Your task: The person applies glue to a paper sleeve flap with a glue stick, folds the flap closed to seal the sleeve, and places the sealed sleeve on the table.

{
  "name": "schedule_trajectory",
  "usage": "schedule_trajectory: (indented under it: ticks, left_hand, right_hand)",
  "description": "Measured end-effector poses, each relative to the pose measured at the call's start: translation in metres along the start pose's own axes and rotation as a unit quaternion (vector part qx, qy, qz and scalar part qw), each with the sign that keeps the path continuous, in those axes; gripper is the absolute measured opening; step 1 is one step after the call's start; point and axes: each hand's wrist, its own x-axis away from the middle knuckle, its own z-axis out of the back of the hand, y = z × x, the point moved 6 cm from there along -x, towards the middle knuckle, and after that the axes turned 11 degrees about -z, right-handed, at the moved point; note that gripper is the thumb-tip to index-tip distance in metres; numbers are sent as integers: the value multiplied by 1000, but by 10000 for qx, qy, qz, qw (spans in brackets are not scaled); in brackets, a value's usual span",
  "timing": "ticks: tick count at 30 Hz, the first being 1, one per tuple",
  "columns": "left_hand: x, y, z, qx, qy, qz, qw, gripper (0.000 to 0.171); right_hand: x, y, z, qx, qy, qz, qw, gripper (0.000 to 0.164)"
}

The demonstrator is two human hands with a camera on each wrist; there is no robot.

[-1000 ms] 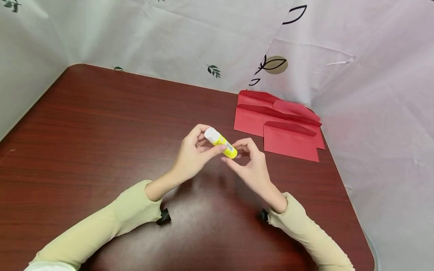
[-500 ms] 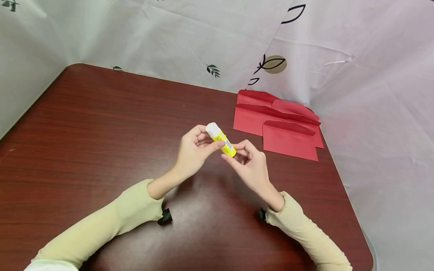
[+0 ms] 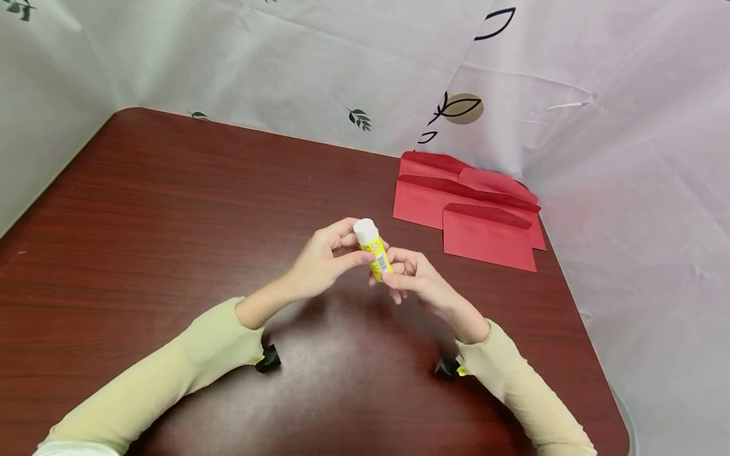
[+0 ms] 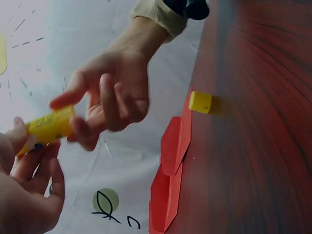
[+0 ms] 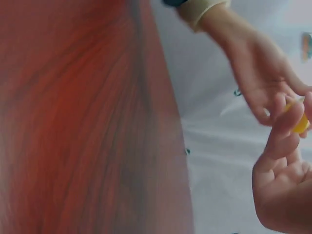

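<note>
A glue stick [image 3: 380,260] with a yellow labelled body and a white end is held tilted above the table, white end toward the back. My left hand [image 3: 319,261] grips its body between thumb and fingers; the left wrist view has this hand [image 4: 24,190] at lower left. At the yellow lower end, my right hand [image 3: 424,282] pinches the stick with thumb and fingertips. In the right wrist view, the right hand's fingers [image 5: 282,129] partly cover the yellow body. A small yellow cap [image 4: 200,102] stands on the table, hidden behind the hands in the head view.
Several red envelopes [image 3: 489,240] with raised flaps lie overlapping at the table's back right. The dark wood table [image 3: 188,202] has white patterned sheeting [image 3: 274,69] behind it and along its sides.
The glue stick has come down slightly and stands steeper. My right hand has turned at the wrist, its thumb now over the stick's lower end and its fingers behind.
</note>
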Motion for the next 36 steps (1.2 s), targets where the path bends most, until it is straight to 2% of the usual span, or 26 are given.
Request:
schedule_trajectory:
  ticks: [3,5,7,9,12,14,15,17,20,21,22,23,25,27,29,31,32,33,36]
  left_hand:
    - [0,1,-1,186,-407,147,9989,32]
    - [-1,3,0,238,-494,188,9983,33]
    - [-2,4,3,164,-346,177,9991,33]
    - [-4,5,7,9,30,123,9999,33]
    - [-5,3,13,-192,708,160,9972,33]
    - [-4,0,13,-83,1032,255,9943,33]
    - [-4,-2,13,-17,1137,318,9930,33]
    - [-3,-6,11,106,1293,393,9908,34]
    - [-2,-8,10,171,1426,340,9890,33]
    - [-2,-7,9,152,1447,297,9889,33]
    - [-2,-7,9,127,1456,240,9890,33]
    - [-2,-6,9,86,1448,181,9893,33]
    - [-2,-4,9,64,1355,96,9907,33]
    - [-3,-3,10,63,1127,2,9936,33]
    - [-4,-1,9,128,786,-113,9968,33]
    - [-5,0,8,266,396,-258,9985,34]
    - [-5,1,7,332,232,-322,9987,34]
    - [-5,3,6,374,106,-382,9985,35]
    - [-4,8,4,345,9,-471,9983,34]
  right_hand:
    - [1,4,-5,-197,-657,-263,9973,23]
    - [2,5,-7,-157,-726,-242,9969,28]
    - [2,2,-7,-24,-404,4,9992,29]
    - [3,-4,-6,155,187,429,9988,32]
    - [6,-12,-6,515,1191,1057,9859,38]
    - [9,-16,-7,887,1775,1315,9712,44]
    - [10,-18,-8,1181,2089,1397,9607,44]
    - [13,-22,-8,1819,2692,1527,9333,42]
    - [17,-25,-5,2574,3461,1594,8880,37]
    - [18,-26,-4,2724,3620,1590,8772,35]
    - [18,-26,-3,2782,3683,1573,8731,35]
    - [17,-25,-2,2762,3656,1539,8754,33]
    - [15,-22,-2,2646,3398,1447,8908,25]
    - [12,-19,-5,2301,2828,1350,9213,19]
    - [7,-15,-7,1776,2064,1216,9545,37]
    - [1,-3,-5,1126,1108,1064,9817,56]
    - [-4,8,-1,765,646,1014,9898,60]
    - [-5,9,-3,535,354,897,9939,62]
    - [-7,11,-4,272,163,811,9962,56]
